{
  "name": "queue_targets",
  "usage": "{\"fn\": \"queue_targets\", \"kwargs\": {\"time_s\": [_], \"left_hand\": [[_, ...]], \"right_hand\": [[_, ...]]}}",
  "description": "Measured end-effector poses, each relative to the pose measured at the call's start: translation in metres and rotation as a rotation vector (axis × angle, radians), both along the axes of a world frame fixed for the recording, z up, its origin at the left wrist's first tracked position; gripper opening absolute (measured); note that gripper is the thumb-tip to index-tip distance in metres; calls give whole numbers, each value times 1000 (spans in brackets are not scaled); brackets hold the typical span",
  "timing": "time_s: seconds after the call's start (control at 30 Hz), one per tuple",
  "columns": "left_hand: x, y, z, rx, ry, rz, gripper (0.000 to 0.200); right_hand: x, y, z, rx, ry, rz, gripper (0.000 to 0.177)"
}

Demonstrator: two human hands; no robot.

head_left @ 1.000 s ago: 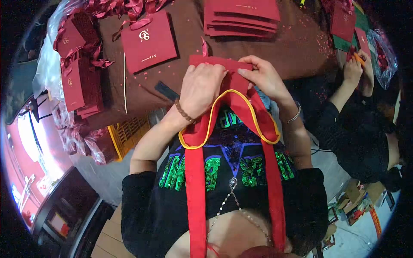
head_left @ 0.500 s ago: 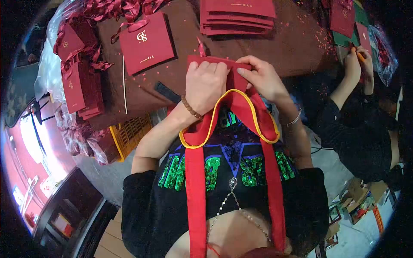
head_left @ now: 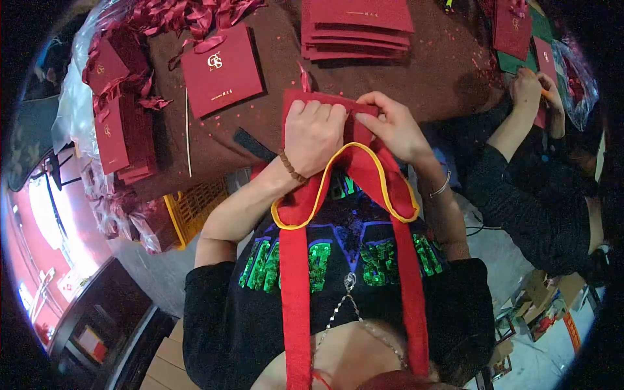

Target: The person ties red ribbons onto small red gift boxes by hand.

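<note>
A dark red bag (head_left: 292,104) lies at the table's near edge, in front of my body. My left hand (head_left: 316,133), with a beaded bracelet at its wrist, is closed over the bag's left part, knuckles up. My right hand (head_left: 392,127) pinches the bag's upper right part between thumb and fingers. A short piece of dark red ribbon (head_left: 305,79) stands up just beyond the bag. Below my hands hangs a red apron (head_left: 296,260) with yellow trim.
Several stacked red bags (head_left: 357,26) lie beyond my hands. A red bag with gold print (head_left: 224,75) and upright bags (head_left: 114,133) are on the left. A yellow crate (head_left: 195,208) stands below the table. At right, a co-worker's hands (head_left: 530,91) handle something orange.
My hands keep their hold on the bag with only a slight shift. The co-worker's nearer hand has moved up and left. The view has shifted slightly.
</note>
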State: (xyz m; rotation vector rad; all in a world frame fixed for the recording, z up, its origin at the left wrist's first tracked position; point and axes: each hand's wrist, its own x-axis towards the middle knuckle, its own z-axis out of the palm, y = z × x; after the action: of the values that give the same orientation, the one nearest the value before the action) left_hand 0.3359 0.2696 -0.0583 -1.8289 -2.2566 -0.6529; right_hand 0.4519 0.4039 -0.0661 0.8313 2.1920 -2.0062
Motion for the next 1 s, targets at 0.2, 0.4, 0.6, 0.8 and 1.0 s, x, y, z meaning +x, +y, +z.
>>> {"fn": "queue_targets", "kwargs": {"time_s": [0.2, 0.4, 0.6, 0.8, 1.0], "left_hand": [[6, -1, -6, 80, 11, 16, 17], [3, -2, -3, 67, -80, 51, 19], [2, -8, 3, -58, -374, 112, 19], [-2, -10, 3, -51, -43, -2, 13], [-3, -13, 10, -88, -72, -44, 11]], "right_hand": [[3, -3, -5, -79, 4, -3, 20], [-1, -15, -13, -172, 143, -127, 22], [0, -25, -4, 26, 132, -132, 21], [-1, -28, 5, 283, 149, -128, 23], [0, -28, -3, 186, 100, -125, 21]]}}
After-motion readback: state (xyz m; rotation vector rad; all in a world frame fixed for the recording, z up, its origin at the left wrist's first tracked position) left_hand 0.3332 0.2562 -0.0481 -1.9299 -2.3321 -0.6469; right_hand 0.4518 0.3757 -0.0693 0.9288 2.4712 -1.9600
